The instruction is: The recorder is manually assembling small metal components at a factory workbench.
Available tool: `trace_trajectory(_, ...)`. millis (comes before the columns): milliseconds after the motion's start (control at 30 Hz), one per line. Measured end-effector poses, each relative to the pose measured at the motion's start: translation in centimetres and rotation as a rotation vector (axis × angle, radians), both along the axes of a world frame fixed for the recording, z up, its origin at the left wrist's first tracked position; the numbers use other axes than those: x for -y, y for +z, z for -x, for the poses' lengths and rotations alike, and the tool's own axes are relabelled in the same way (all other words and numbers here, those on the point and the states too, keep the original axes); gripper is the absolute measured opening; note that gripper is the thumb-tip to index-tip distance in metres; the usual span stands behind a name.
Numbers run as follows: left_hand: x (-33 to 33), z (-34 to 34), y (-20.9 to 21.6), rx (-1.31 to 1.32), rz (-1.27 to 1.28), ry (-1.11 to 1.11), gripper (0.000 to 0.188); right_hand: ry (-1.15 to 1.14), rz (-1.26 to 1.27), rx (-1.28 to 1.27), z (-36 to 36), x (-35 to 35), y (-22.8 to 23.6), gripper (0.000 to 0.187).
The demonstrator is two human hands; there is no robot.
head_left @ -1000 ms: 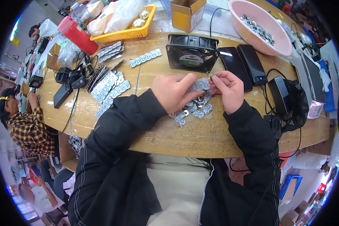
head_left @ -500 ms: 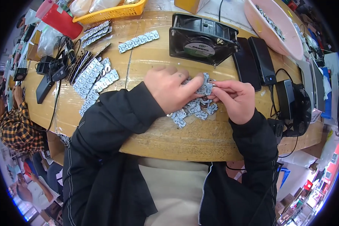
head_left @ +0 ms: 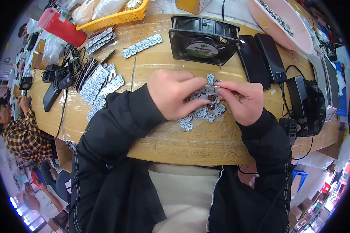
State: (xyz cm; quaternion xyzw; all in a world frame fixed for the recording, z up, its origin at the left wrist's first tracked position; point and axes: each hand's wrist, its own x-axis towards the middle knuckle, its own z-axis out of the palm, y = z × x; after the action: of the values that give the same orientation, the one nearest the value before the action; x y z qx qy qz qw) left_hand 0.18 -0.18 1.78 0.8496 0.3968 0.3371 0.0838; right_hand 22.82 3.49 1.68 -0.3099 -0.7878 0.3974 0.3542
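Over a pile of small white circuit boards [head_left: 200, 112], my left hand [head_left: 171, 93] has its thumb and forefinger parted, with nothing gripped between them. Its other fingers are curled under and hidden. My right hand [head_left: 245, 100] pinches a small circuit board [head_left: 210, 79] by its edge, just above the far side of the pile. A small dark round part shows at the pinching fingertips, too small to make out. The pile lies on the table beneath both hands, partly covered by them.
A black cooling fan [head_left: 204, 40] stands beyond my hands. Unsplit board strips lie stacked [head_left: 93, 83] at left, and one strip [head_left: 142, 46] lies apart. Black power banks [head_left: 269, 58] sit at right, near a pink basin [head_left: 280, 27]. A yellow basket [head_left: 114, 18] and red cup [head_left: 64, 29] stand far left.
My left thumb and forefinger have come apart and let go of the board pieces they held. My right hand keeps its pinch near the same spot. The view has shifted slightly.
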Motion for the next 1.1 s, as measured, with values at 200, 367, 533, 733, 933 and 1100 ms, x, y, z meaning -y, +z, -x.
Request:
trace_trajectory(200,-0.1,0.2,-0.6,0.301,0.138,-0.051,0.016,0.029,-0.277,0.015,0.2,0.1,0.2,0.02)
trace_trajectory(367,0.1,0.2,-1.0,0.229,0.079,-0.027,0.019,0.083,-0.425,0.089,0.2,-0.2,0.1,0.023)
trace_trajectory(533,0.1,0.4,-0.9,0.116,-0.061,-0.039,0.027,0.066,-0.515,0.085,0.4,-0.4,0.0,0.023)
trace_trajectory(733,-0.1,0.7,-1.2,0.11,-0.266,-0.067,0.037,0.007,-0.357,0.04,0.0,-0.2,0.3,0.024)
trace_trajectory(933,0.5,0.7,-1.0,-0.032,-0.322,-0.042,0.044,0.058,-0.609,0.119,0.1,-0.1,0.8,0.024)
trace_trajectory(1100,0.8,0.5,-1.0,-0.145,-0.387,0.023,0.047,0.082,-0.749,0.206,0.5,0.0,0.8,0.025)
